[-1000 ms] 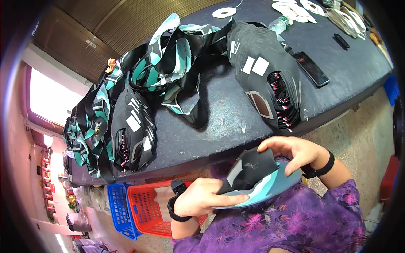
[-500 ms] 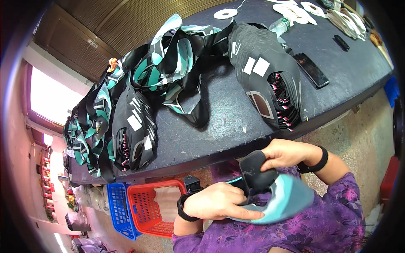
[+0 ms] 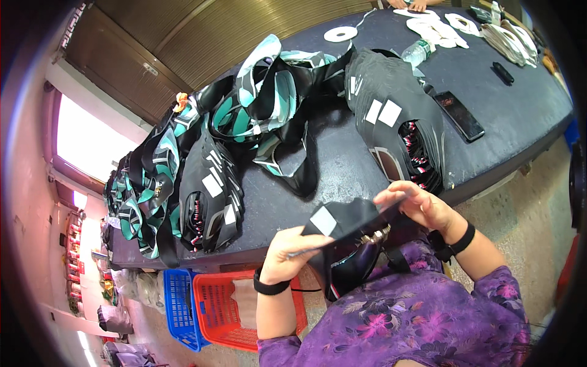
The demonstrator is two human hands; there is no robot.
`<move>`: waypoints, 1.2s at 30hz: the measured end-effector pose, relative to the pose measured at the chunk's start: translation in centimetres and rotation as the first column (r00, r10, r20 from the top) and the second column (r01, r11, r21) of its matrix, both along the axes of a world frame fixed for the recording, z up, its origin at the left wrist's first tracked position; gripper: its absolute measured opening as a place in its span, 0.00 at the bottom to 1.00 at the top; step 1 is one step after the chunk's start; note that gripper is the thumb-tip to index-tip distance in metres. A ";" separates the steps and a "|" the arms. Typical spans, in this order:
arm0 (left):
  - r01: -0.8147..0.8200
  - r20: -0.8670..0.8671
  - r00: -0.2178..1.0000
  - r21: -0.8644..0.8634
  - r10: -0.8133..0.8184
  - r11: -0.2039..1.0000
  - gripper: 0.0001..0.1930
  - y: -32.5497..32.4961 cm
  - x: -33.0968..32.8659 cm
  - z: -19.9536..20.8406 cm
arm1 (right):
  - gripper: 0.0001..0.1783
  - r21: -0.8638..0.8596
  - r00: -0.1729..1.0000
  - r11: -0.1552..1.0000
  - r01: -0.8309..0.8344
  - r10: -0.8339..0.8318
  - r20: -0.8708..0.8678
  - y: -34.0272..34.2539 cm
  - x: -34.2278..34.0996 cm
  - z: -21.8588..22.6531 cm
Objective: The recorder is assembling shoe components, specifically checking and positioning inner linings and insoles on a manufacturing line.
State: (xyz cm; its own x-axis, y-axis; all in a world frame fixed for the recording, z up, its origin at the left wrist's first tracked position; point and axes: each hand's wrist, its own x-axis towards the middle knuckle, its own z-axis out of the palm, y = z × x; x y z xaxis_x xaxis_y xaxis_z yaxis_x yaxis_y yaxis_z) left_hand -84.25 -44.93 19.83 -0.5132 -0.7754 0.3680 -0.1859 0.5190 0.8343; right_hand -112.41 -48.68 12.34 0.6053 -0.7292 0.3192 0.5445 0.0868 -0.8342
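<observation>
Black piece [image 3: 351, 215] between both hands [image 3: 290, 252] [image 3: 425, 208]

Workshop with stacked shoe uppers [image 3: 384, 92]

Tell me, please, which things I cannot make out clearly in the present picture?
In the head view:
Held black piece: its underside, turned away from the camera.
Red basket: partly hidden by the left forearm.
Clear bottle: any print too small to read.
Co-worker's hands: the body beyond is cut off by the top edge.
</observation>
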 end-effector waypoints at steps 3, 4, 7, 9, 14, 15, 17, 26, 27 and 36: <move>0.016 -0.207 0.978 0.102 0.005 0.995 0.10 -1.0 0.4 -0.5 | 0.41 -0.109 0.965 0.989 -0.096 0.066 -0.252 -1.3 -0.1 1.2; 0.023 -0.236 0.972 0.108 0.003 0.994 0.10 -1.2 0.4 -0.4 | 0.36 -0.142 0.951 0.981 -0.131 0.085 -0.296 -2.0 0.1 0.2; -0.052 -0.249 0.966 0.090 0.073 0.995 0.11 -1.3 0.5 -0.3 | 0.33 -0.094 0.964 0.991 -0.097 0.070 -0.256 -3.2 1.2 -0.5; -0.073 -0.254 0.963 0.084 0.092 0.994 0.11 -1.5 1.0 -0.7 | 0.32 -0.056 0.959 0.990 -0.129 0.110 -0.260 -3.5 0.8 -0.5; -0.100 -0.354 0.916 0.260 0.191 0.960 0.12 -2.2 0.7 -2.0 | 0.29 -0.054 0.948 0.969 -0.240 0.222 -0.230 -4.2 0.5 -2.0; -0.093 -0.385 0.897 0.314 0.216 0.945 0.12 -2.3 0.5 -2.3 | 0.29 -0.055 0.947 0.969 -0.242 0.223 -0.233 -3.7 0.8 -1.0; -0.093 -0.392 0.895 0.301 0.212 0.949 0.14 -2.4 0.2 -2.8 | 0.26 0.072 0.976 0.975 -0.212 0.214 -0.023 -2.4 2.4 2.1; -0.031 -0.492 0.799 0.540 0.345 0.841 0.18 -3.2 -1.0 -2.3 | 0.14 0.159 0.929 0.922 0.354 -0.327 -0.174 -1.8 2.4 2.7; -0.051 -0.489 0.789 0.552 0.373 0.832 0.18 -3.1 -1.2 -2.2 | 0.14 0.153 0.923 0.914 0.375 -0.353 -0.151 -1.7 2.4 2.9; -0.093 -0.476 0.808 0.478 0.347 0.873 0.15 -1.8 -1.8 -1.2 | 0.14 0.151 0.929 0.917 0.369 -0.364 -0.061 -1.1 2.3 3.3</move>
